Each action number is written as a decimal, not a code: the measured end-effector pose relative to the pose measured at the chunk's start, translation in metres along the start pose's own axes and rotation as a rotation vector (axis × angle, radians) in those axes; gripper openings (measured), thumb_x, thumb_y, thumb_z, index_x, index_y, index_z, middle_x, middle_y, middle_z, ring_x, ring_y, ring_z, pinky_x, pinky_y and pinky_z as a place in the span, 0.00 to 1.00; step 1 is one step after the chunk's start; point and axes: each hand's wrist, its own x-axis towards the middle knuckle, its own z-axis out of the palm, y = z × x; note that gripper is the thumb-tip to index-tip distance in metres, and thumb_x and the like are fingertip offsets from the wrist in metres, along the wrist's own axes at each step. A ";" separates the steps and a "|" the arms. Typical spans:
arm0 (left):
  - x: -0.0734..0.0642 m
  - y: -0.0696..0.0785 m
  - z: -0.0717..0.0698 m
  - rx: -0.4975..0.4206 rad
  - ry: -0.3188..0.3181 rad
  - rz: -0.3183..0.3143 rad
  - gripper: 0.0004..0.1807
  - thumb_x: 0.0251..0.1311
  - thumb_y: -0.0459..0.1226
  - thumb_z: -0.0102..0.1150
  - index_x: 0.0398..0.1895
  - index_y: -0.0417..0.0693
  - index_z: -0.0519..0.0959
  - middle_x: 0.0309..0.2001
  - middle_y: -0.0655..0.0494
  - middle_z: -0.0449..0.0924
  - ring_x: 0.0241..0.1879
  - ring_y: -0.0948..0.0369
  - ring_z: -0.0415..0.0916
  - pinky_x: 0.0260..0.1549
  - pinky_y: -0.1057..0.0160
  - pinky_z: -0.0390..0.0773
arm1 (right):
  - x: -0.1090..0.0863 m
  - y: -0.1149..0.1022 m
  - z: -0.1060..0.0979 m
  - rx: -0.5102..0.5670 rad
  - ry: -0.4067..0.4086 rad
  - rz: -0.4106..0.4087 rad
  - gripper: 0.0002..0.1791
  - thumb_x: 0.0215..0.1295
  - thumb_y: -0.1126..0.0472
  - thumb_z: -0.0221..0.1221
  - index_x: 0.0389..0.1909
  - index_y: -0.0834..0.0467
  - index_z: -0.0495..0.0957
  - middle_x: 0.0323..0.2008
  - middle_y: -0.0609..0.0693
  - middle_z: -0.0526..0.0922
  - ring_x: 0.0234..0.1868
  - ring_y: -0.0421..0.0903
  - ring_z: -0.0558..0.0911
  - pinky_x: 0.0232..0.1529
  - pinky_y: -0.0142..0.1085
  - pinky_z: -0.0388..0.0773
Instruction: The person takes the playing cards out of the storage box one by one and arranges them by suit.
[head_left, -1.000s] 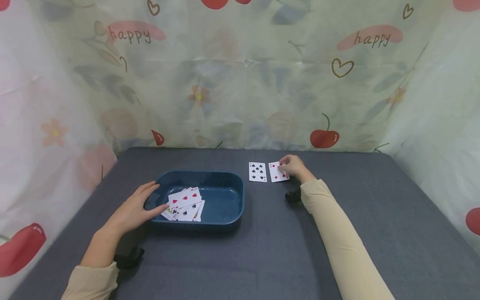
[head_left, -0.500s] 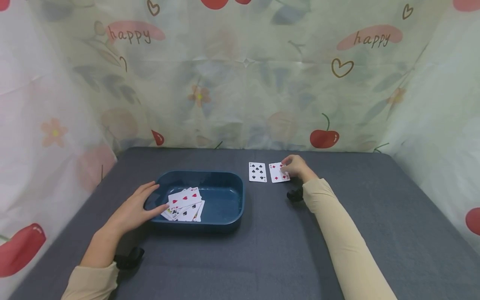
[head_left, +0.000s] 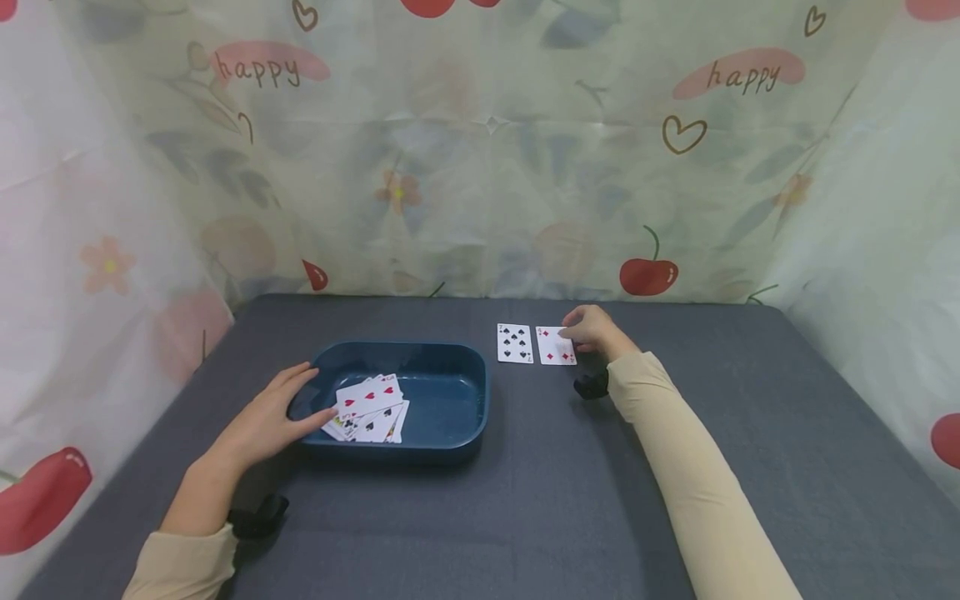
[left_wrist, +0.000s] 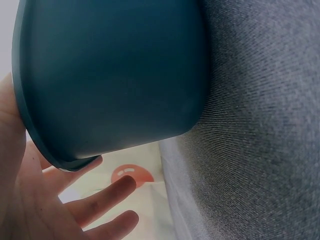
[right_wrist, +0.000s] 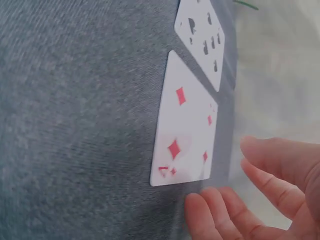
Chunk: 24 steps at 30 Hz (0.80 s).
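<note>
In the head view my left hand (head_left: 258, 423) lies spread over the left end of a dark blue tray (head_left: 442, 448). Its thumb reaches over the near rim and its fingers touch the left rim, as the tray wall (left_wrist: 115, 75) in the left wrist view confirms. Inside lies a loose pile of playing cards (head_left: 371, 397), a heart card on top. My right hand (head_left: 595, 330) hovers at the right edge of a face-up diamond playing card (head_left: 553, 348). In the right wrist view its relaxed fingers (right_wrist: 199, 212) stand just off this card, holding nothing.
A face-up spade playing card (head_left: 514, 344) lies just left of the diamond card, with a narrow gap between them. Grey cloth (head_left: 525, 500) covers the table. A printed curtain (head_left: 480, 167) stands behind the table's far edge and on both sides.
The diamond card has turned slightly, so it sits straighter beside the spade card. My right hand has shifted a little right and come off the card's face. My left hand stays put.
</note>
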 end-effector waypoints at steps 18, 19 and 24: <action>0.000 0.000 -0.001 -0.002 -0.009 -0.002 0.46 0.56 0.58 0.55 0.69 0.37 0.56 0.70 0.35 0.50 0.67 0.37 0.52 0.58 0.32 0.60 | -0.039 -0.065 0.025 -0.024 -0.193 -0.400 0.20 0.64 0.61 0.55 0.55 0.65 0.71 0.55 0.64 0.76 0.54 0.59 0.77 0.52 0.49 0.77; 0.000 0.000 -0.001 -0.002 -0.008 -0.001 0.46 0.56 0.58 0.55 0.69 0.37 0.56 0.70 0.35 0.50 0.67 0.37 0.52 0.58 0.32 0.60 | -0.042 -0.070 0.028 -0.028 -0.209 -0.421 0.19 0.64 0.61 0.56 0.55 0.64 0.71 0.54 0.63 0.76 0.52 0.59 0.77 0.51 0.48 0.78; -0.001 0.000 -0.001 0.000 -0.004 -0.001 0.46 0.56 0.58 0.55 0.69 0.36 0.57 0.70 0.34 0.50 0.67 0.37 0.52 0.59 0.32 0.60 | -0.049 -0.090 0.046 -0.044 -0.280 -0.511 0.18 0.63 0.59 0.58 0.53 0.59 0.73 0.53 0.58 0.78 0.50 0.53 0.79 0.49 0.44 0.79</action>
